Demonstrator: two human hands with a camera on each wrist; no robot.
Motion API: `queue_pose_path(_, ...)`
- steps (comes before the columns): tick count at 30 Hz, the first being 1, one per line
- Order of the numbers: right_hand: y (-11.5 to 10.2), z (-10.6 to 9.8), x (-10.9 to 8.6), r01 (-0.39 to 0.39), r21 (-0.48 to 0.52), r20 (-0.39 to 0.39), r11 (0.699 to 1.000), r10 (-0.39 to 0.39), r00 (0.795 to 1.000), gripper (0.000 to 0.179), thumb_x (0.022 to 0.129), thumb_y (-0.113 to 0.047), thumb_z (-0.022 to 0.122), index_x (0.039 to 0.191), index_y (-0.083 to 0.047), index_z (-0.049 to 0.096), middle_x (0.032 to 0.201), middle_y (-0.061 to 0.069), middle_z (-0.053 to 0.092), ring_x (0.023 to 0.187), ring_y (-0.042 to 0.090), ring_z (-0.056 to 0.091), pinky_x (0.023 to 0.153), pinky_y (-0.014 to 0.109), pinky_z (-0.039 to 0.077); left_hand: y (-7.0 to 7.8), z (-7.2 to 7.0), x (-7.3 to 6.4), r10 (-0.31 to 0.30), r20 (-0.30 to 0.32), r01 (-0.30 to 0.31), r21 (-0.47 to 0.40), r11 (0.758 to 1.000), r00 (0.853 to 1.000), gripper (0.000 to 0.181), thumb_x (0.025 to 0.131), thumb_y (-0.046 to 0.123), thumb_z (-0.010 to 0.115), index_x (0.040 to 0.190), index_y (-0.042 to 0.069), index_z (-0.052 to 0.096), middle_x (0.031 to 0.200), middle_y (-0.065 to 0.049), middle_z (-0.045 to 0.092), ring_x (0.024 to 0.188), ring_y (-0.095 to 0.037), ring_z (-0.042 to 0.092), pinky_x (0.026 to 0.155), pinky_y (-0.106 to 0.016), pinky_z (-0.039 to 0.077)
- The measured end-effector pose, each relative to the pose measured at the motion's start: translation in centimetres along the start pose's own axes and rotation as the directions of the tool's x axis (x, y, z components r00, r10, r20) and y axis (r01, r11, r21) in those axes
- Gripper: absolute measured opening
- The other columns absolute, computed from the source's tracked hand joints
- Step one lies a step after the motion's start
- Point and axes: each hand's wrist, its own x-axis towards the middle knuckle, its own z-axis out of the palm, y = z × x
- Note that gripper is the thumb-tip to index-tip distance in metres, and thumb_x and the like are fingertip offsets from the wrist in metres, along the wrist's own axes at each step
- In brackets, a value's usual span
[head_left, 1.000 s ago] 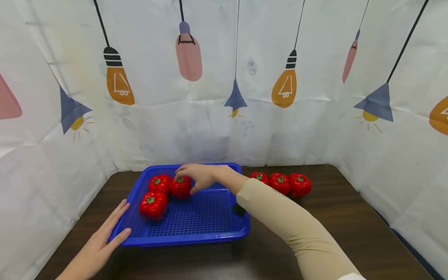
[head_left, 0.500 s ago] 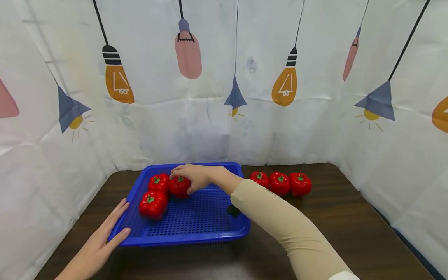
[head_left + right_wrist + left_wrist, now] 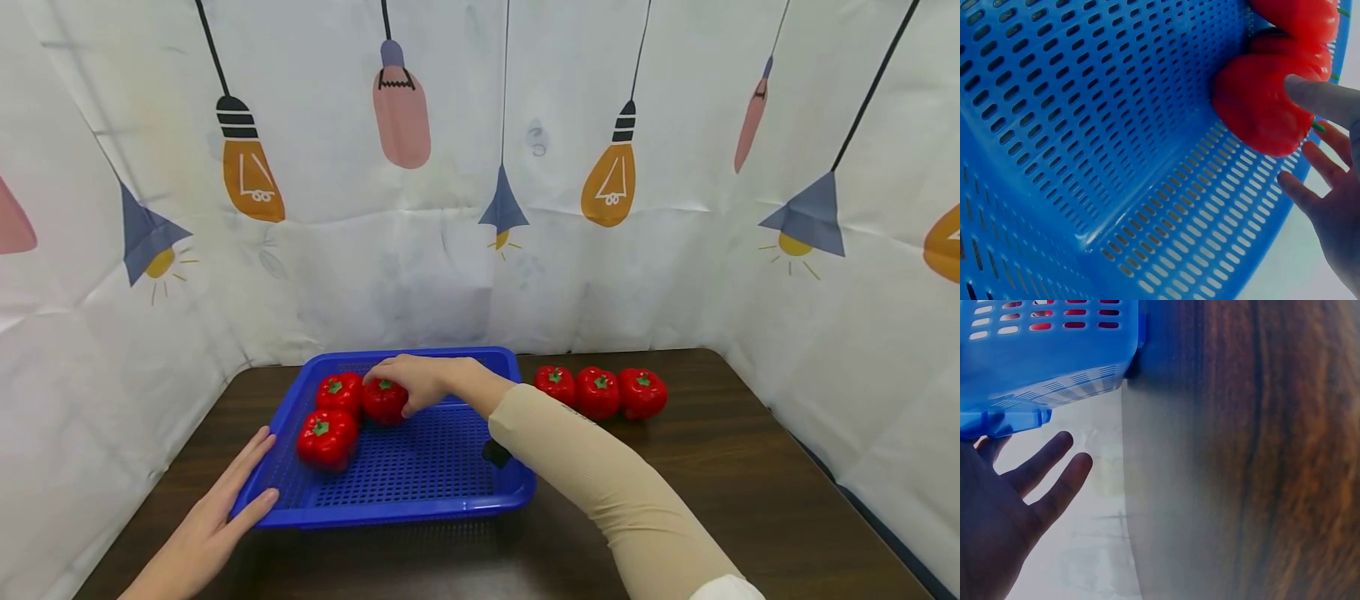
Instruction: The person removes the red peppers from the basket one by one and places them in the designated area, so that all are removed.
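Three red bell peppers sit in a blue perforated basket (image 3: 427, 467): a front one (image 3: 327, 439), a back-left one (image 3: 341, 392), and a third (image 3: 384, 403) to its right. My right hand (image 3: 420, 379) reaches over that third pepper and holds it from above. In the right wrist view the thumb (image 3: 1319, 97) lies on the pepper's red side (image 3: 1260, 106), with the other fingers beyond it, by the basket wall. My left hand (image 3: 213, 525) rests at the basket's left rim, fingers spread. The left wrist view shows its fingers (image 3: 1063, 484) extended beside the basket's underside.
A row of three red bell peppers, left (image 3: 555, 383), middle (image 3: 597, 393) and right (image 3: 642, 394), stands on the dark wooden table (image 3: 720, 467) right of the basket. A white curtain (image 3: 450, 275) with printed lamps hangs behind the table and along its sides.
My right hand and the pepper under it have shifted slightly left, up against the back-left pepper, then stayed nearly still. The left hand has stayed at the rim.
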Motion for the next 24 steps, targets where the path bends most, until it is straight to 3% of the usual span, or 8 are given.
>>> queue_pose_path(9,-0.24,0.14,0.19,-0.006,-0.003,-0.001,1.000,0.006,1.000,0.062,0.092,-0.007,0.077,0.147,-0.019,0.052,0.155,0.003,0.041,0.138,0.017,0.041,0.099,0.024,0.045,0.10,0.03,-0.02,-0.013,0.003,0.013,-0.001,1.000,1.000,0.069,0.104,0.010,0.059,0.164,0.017,0.026,0.170,-0.004,0.015,0.144,0.014,0.007,0.102,0.000,0.008)
queue_pose_path(14,-0.28,0.12,0.20,-0.003,0.021,-0.020,1.000,0.003,1.000,0.050,0.091,-0.008,0.078,0.135,-0.018,0.056,0.143,0.003,0.045,0.125,0.014,0.048,0.092,0.020,0.046,0.15,0.03,-0.04,-0.006,-0.002,0.006,0.001,1.000,1.000,0.069,0.104,0.010,0.059,0.164,0.016,0.026,0.170,-0.004,0.016,0.144,0.014,0.008,0.103,-0.001,0.008)
queue_pose_path(17,-0.22,0.22,0.27,0.008,0.040,-0.027,0.999,-0.007,1.000,0.045,0.091,-0.007,0.079,0.129,-0.018,0.057,0.143,0.003,0.044,0.125,0.014,0.048,0.093,0.020,0.045,0.17,-0.03,0.01,-0.002,-0.003,0.002,0.005,1.000,1.000,0.069,0.104,0.009,0.059,0.164,0.016,0.026,0.170,-0.003,0.015,0.145,0.014,0.008,0.103,-0.001,0.008)
queue_pose_path(24,0.03,0.65,0.36,-0.003,0.043,-0.025,0.999,0.004,1.000,0.052,0.091,-0.005,0.078,0.136,-0.021,0.056,0.148,0.003,0.043,0.131,0.015,0.045,0.096,0.022,0.047,0.28,-0.07,-0.04,-0.006,-0.001,0.006,0.004,1.000,1.000,0.069,0.104,0.010,0.059,0.164,0.016,0.026,0.169,-0.010,0.017,0.144,0.014,0.008,0.102,-0.001,0.008)
